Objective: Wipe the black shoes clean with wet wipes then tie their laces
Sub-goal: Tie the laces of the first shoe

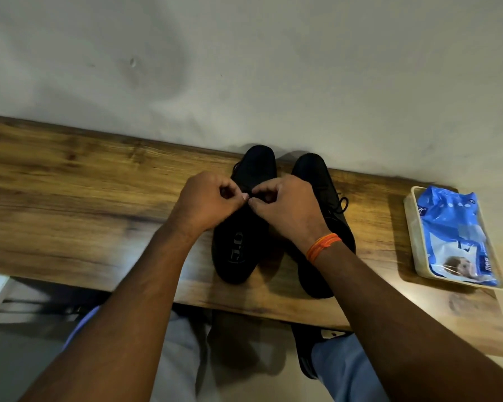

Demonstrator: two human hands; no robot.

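Two black low-cut fabric shoes are set side by side on the wood-grain worktop, toes toward the pale wall, heels toward the near edge. The left shoe is being worked on; the right shoe lies just beside it, and a small loop of its thin black lace is seen at its outer side, so it is judged already tied.

Over the left shoe's lacing both hands are brought together, knuckles nearly touching. The left hand is curled, thumb and fingertips pinched at the lace; the right hand, with orange thread bands at the wrist, is curled likewise and pinches the lace from the other side. The lace itself is mostly hidden between the fingers.

Handling, as judged: the uppers look soft and light, the soles stiffer. The lace is thin, limp and dark against dark, easily lost from a pinch; it is best taken near the eyelets, with the shoe steadied by its heel or sole.

At the worktop's right end a shallow cream plastic tray holds a blue-and-white soft pack of wet wipes, lying flat and filling most of it.
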